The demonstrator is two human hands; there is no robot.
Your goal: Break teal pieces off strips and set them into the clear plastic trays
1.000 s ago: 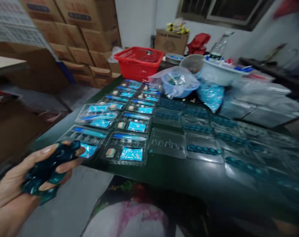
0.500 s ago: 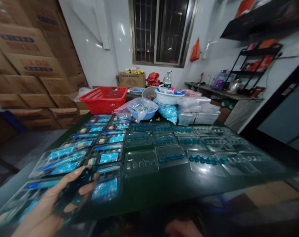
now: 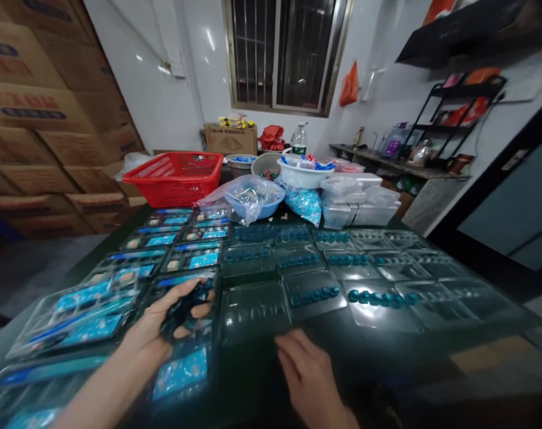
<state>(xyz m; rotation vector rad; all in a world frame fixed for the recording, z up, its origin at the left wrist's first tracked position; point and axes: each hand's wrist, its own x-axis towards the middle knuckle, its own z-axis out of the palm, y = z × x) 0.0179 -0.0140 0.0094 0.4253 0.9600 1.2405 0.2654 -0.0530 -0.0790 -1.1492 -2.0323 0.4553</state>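
My left hand [image 3: 176, 319] is closed around a handful of glossy dark teal pieces [image 3: 188, 307], held above the filled trays on the left. Beneath it lies a clear tray with a blue patterned packet [image 3: 181, 372]. My right hand [image 3: 304, 369] is low over the table, its fingers loosely extended and nothing visible in them. Just beyond it sits a clear plastic tray [image 3: 253, 304] with small moulded hollows. To the right, another clear tray [image 3: 314, 292] carries a row of dark teal pieces, and a further tray [image 3: 373, 310] holds more.
Filled trays with blue pens [image 3: 136, 255] run along the left. At the back stand a red basket [image 3: 176, 179], a blue bowl in plastic [image 3: 255, 199], a white basin [image 3: 304, 173] and stacked clear boxes [image 3: 360, 205]. Cardboard cartons [image 3: 33, 149] are piled at left.
My left hand has moved right and away from me, still holding the teal pieces. My right hand has risen from the bottom edge toward the nearest clear tray. The view has shifted slightly.
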